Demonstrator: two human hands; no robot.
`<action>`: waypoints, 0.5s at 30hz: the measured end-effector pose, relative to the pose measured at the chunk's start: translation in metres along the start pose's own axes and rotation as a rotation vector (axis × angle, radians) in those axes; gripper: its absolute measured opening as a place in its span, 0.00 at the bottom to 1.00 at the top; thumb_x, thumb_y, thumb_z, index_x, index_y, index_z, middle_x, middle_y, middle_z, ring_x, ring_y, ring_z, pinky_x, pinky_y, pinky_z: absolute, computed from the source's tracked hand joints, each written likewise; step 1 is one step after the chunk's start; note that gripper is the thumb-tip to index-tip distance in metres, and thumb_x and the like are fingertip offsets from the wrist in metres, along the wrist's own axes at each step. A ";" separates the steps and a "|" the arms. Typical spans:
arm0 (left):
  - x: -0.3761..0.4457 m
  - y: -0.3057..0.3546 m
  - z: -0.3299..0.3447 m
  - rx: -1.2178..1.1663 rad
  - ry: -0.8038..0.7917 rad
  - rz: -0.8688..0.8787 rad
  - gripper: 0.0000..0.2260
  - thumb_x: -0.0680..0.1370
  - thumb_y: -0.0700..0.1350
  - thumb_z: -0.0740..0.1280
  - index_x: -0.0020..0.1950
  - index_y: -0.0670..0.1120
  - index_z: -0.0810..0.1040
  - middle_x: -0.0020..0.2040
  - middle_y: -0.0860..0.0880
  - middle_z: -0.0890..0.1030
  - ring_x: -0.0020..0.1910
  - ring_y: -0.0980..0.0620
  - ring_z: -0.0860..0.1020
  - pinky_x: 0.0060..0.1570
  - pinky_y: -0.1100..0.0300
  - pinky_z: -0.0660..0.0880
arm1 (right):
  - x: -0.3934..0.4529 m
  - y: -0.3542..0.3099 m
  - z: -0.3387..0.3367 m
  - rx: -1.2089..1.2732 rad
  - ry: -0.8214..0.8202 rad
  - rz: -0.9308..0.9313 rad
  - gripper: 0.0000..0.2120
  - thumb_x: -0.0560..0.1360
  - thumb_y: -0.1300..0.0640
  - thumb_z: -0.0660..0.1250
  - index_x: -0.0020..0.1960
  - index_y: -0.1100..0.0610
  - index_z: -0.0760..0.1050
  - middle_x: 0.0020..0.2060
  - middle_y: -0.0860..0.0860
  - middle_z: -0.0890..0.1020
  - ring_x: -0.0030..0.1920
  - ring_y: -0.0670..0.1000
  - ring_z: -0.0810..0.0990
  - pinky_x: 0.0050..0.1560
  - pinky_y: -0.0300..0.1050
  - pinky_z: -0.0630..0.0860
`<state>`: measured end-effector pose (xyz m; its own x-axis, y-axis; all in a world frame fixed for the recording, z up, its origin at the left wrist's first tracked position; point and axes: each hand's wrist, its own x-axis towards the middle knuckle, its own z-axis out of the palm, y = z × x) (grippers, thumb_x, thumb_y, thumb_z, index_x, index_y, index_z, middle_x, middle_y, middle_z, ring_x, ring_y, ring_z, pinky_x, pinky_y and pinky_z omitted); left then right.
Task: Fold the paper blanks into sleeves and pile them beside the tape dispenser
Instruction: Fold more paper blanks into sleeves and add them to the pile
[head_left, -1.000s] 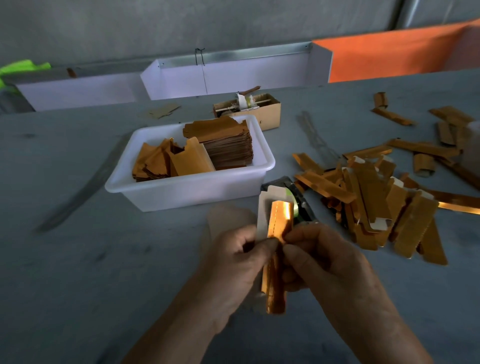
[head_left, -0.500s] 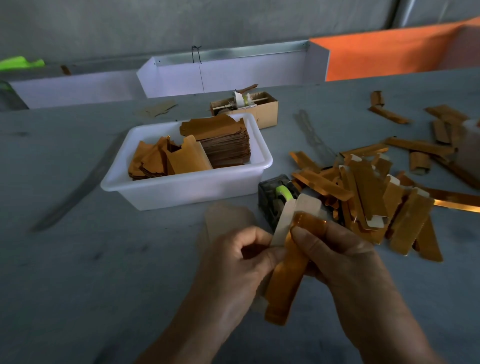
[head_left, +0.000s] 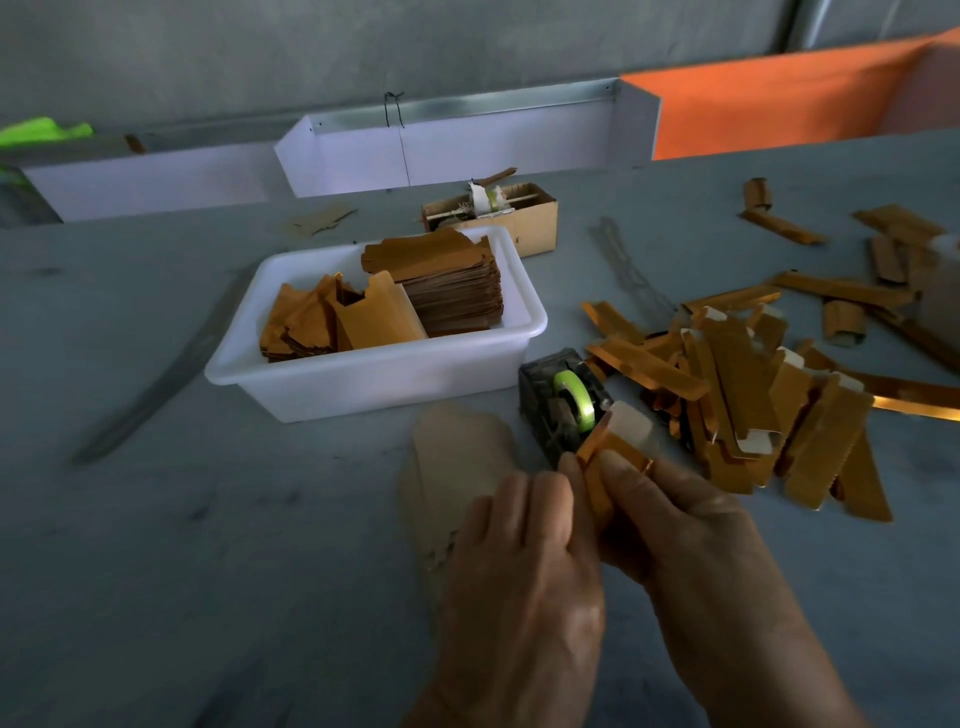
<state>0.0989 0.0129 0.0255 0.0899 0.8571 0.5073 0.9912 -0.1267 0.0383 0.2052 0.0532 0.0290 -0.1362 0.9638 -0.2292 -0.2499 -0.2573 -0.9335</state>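
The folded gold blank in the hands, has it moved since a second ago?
Yes. The gold blank stood upright, hiding the tape dispenser. Now it lies tilted lower and right, beside the dispenser's near corner, both hands gripping it.

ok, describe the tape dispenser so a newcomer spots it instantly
Find the white plastic tub at the table's centre. Just off its near right corner sits the tape dispenser, left of the folded sleeves pile. It is the only dark, blocky item, holding a bright green tape roll.

Both hands (head_left: 597, 525) pinch a gold paper blank (head_left: 613, 447) beside the tape dispenser (head_left: 563, 402).
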 end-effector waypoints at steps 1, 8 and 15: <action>-0.002 0.003 0.002 -0.011 -0.041 -0.019 0.18 0.75 0.41 0.56 0.54 0.43 0.84 0.36 0.49 0.76 0.35 0.49 0.75 0.37 0.58 0.64 | -0.001 0.000 0.000 0.004 -0.002 0.013 0.17 0.65 0.47 0.66 0.46 0.56 0.82 0.40 0.54 0.85 0.42 0.51 0.84 0.38 0.40 0.80; -0.006 0.000 0.002 -0.259 -0.096 -0.028 0.21 0.60 0.43 0.80 0.52 0.48 0.84 0.44 0.51 0.77 0.42 0.55 0.75 0.22 0.67 0.70 | 0.001 0.004 -0.005 -0.008 0.022 0.026 0.08 0.68 0.54 0.68 0.43 0.59 0.79 0.35 0.58 0.83 0.36 0.52 0.83 0.38 0.44 0.78; 0.016 -0.022 -0.012 -1.188 -0.501 -0.655 0.04 0.75 0.46 0.71 0.41 0.48 0.78 0.31 0.49 0.81 0.27 0.54 0.79 0.27 0.63 0.74 | -0.007 -0.006 -0.011 -0.258 -0.123 -0.302 0.08 0.77 0.59 0.60 0.41 0.53 0.75 0.33 0.47 0.78 0.36 0.36 0.78 0.40 0.29 0.74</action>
<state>0.0771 0.0234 0.0430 -0.0688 0.9728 -0.2212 0.2243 0.2311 0.9467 0.2185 0.0491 0.0330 -0.2107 0.9738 0.0851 -0.0501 0.0762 -0.9958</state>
